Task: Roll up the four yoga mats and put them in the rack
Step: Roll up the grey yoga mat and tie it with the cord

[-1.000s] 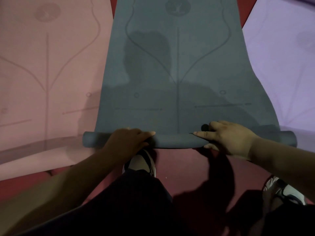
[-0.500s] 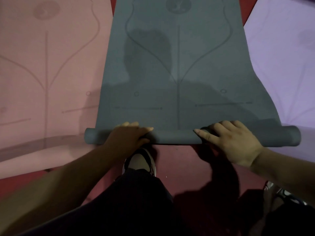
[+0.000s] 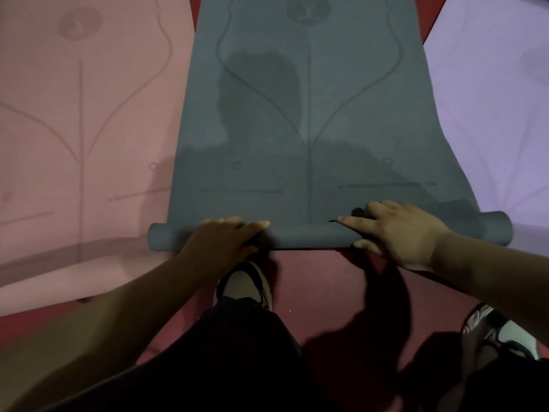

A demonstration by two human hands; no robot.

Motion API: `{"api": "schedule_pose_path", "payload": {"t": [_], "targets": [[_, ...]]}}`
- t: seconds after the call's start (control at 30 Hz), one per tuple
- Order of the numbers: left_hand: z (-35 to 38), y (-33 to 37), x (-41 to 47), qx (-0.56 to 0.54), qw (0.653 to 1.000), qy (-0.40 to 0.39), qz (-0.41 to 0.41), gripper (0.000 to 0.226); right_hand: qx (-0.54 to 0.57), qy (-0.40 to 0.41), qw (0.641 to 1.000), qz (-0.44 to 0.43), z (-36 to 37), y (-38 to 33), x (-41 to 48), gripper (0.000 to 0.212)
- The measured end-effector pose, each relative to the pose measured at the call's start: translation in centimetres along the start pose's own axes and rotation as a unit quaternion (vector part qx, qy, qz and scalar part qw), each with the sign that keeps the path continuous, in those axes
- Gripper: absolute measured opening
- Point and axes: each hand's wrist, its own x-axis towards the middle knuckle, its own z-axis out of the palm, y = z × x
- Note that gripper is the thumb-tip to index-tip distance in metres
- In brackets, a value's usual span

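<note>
The grey mat [image 3: 309, 114] is rolled only at its near end. That roll is pressed beneath the left hand [image 3: 225, 237], laid nearly flat, and apparently gripped by the right hand [image 3: 398, 233], so that it winds evenly.

The rolled end of the grey mat [image 3: 309, 237] crept slightly toward 12 o'clock, taking in a little more of the flat sheet. The left hand [image 3: 221, 237] and right hand [image 3: 398, 233] travelled with it, and the right hand's fingers [image 3: 377, 208] reached further over the roll's top.
</note>
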Motion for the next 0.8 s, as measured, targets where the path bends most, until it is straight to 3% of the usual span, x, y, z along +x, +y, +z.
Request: {"api": "schedule_pose_path", "payload": {"t": [0.2,0.37,0.53,0.63,0.8], "targets": [[0.3,1.0,0.0,0.047,0.997,0.052,-0.039,0.053,-0.006,0.005,1.000,0.010,0.0,-0.3,0.0,0.062],[-0.4,0.3,0.7,-0.035,0.997,0.027,-0.062,0.053,-0.026,0.011,0.999,-0.015,-0.1,0.1,-0.2,0.061],[-0.1,-0.1,0.7,-0.056,0.996,0.055,-0.030,0.073,0.025,-0.043,0.999,-0.008,-0.4,0.8,1.2,0.064],[0.5,-0.5,0.7,-0.039,0.997,0.060,0.013,0.061,0.044,-0.072,0.996,-0.003,-0.8,1.2,1.9,0.071],[0.5,-0.9,1.1,-0.058,0.997,0.046,0.004,0.057,-0.035,-0.019,0.999,-0.004,-0.2,0.2,1.4,0.061]]}}
